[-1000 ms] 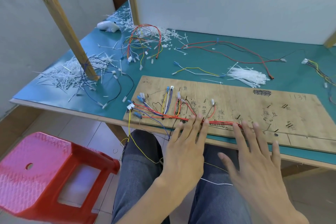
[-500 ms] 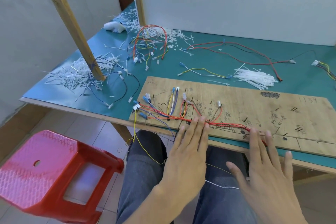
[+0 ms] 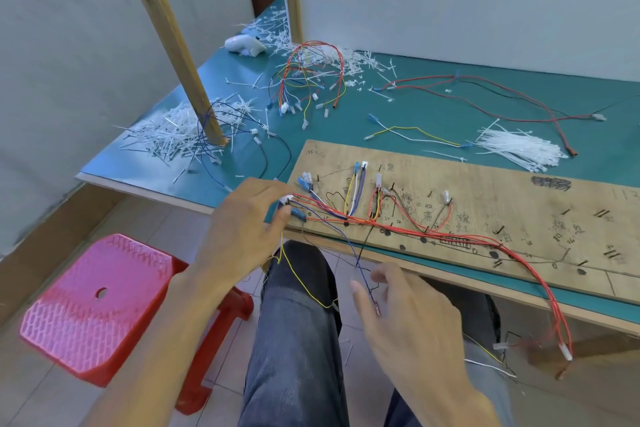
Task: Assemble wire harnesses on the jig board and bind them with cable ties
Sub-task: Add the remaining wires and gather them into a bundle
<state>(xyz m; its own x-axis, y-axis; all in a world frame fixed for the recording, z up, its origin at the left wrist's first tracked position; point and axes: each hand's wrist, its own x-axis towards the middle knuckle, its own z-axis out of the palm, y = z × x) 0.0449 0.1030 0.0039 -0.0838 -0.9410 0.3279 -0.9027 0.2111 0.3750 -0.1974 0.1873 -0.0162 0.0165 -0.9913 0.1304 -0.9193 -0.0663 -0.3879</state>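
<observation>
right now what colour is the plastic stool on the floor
The stool is red, with a lattice-textured seat; the head view shows it best.

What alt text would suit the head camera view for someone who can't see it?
A seated person's left hand grips the left end of a red wire harness laid on a wooden jig board; the right hand hangs open beside a dangling blue wire. Cable ties lie behind.

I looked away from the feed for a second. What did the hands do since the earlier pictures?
The left hand slid left along the jig board to the connectors at the harness's end; grip unclear. The right hand dropped off the red wires to the hanging blue wire, fingers loose. Board and cable ties stayed put.
</observation>
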